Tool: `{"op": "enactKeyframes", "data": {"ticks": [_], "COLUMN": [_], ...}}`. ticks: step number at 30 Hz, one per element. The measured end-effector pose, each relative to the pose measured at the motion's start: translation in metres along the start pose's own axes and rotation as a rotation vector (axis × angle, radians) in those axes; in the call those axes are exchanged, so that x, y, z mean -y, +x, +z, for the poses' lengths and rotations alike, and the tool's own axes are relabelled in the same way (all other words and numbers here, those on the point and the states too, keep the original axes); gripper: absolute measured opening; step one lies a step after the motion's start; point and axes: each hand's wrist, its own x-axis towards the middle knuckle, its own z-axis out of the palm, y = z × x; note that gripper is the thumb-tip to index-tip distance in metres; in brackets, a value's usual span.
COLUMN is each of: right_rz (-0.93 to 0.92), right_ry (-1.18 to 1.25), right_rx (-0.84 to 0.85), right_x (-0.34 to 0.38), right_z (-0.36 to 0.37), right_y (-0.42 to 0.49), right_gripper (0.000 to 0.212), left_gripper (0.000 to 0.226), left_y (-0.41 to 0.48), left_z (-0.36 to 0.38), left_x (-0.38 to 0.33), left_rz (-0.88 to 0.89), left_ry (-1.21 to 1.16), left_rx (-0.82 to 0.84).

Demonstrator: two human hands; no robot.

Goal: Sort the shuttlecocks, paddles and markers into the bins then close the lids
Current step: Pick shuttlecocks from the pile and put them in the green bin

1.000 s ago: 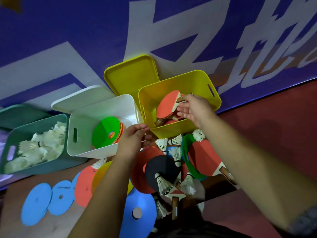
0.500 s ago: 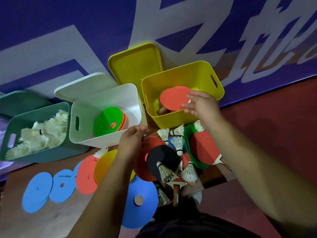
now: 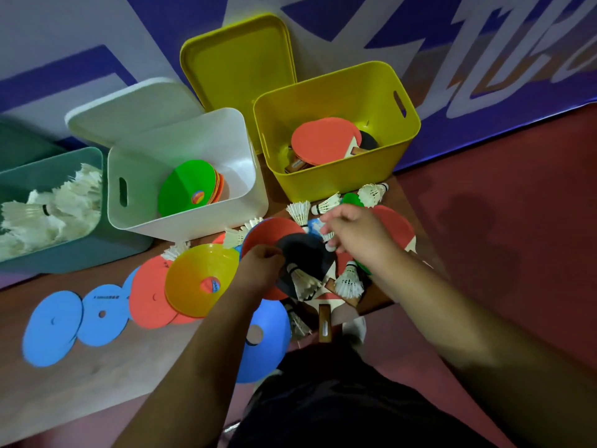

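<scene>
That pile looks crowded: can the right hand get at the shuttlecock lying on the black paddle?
Probably yes: the shuttlecock lies uncovered atop the black paddle, with the right hand close by and nothing between.
</scene>
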Motion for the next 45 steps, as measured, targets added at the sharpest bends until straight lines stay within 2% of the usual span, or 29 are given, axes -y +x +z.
{"op": "enactKeyframes", "data": {"ticks": [2,4,8,10,14,18,21,23,26,29,32,35,38,39,42,45], "right_rz": [0.017,-0.016,-0.080,-0.118,-0.187,-0.151,-0.166,-0.175,-0.186,-0.209,-0.159,-0.032,0.050,0.056,0.045,0.052], "right_ry": [-0.228,-0.467,-0.781,-0.886,-1.034,-0.954,-0.778,-0.613,-0.475,-0.434,-0.401,-0.348,-0.349,-0.349,-0.324,-0.286], "right_rx": [0.132,0.245,0.296,0.307,0.288,0.230,0.164,0.109,-0.007,-0.170,-0.295,-0.350,-0.354,-0.365,-0.415,-0.408], "right_x": [-0.018,-0.033,-0.051,-0.058,-0.062,-0.055,-0.045,-0.040,-0.040,-0.046,-0.056,-0.070,-0.087,-0.091,-0.101,-0.103], "right_z": [0.013,0.025,0.046,0.055,0.063,0.061,0.050,0.037,0.016,-0.003,-0.021,-0.034,-0.039,-0.040,-0.039,-0.039], "right_y": [-0.004,-0.008,-0.014,-0.016,-0.017,-0.013,-0.013,-0.014,-0.014,-0.018,-0.020,-0.026,-0.034,-0.037,-0.047,-0.055], "right_gripper": [0.018,0.033,0.062,0.058,0.034,0.027,0.038,0.038,0.030,0.032,0.027,0.027,0.034,0.033,0.033,0.033], "left_gripper": [0.015,0.015,0.022,0.027,0.025,0.023,0.029,0.025,0.030,0.034,0.033,0.031,0.049,0.048,0.024,0.011], "left_y": [-0.001,-0.001,-0.004,-0.007,-0.012,-0.009,-0.006,-0.008,-0.012,-0.012,-0.011,-0.013,-0.012,-0.011,-0.003,-0.001], "left_z": [0.004,0.006,0.011,0.014,0.015,0.013,0.011,0.009,0.011,0.023,0.044,0.073,0.093,0.098,0.108,0.106], "left_x": [0.012,0.023,0.036,0.038,0.036,0.035,0.030,0.022,0.007,-0.001,0.001,0.009,0.013,0.013,0.017,0.013], "left_rz": [-0.019,-0.032,-0.067,-0.049,0.014,0.003,-0.015,0.033,0.194,0.274,0.312,0.347,0.435,0.453,0.495,0.495], "left_ry": [0.045,0.044,-0.034,-0.041,-0.035,-0.145,-0.255,-0.300,-0.257,-0.274,-0.119,0.037,0.412,0.488,0.677,0.724], "left_rx": [0.015,0.035,0.132,0.189,0.265,0.225,0.175,0.156,0.272,0.399,0.398,0.398,0.318,0.307,0.277,0.204]}}
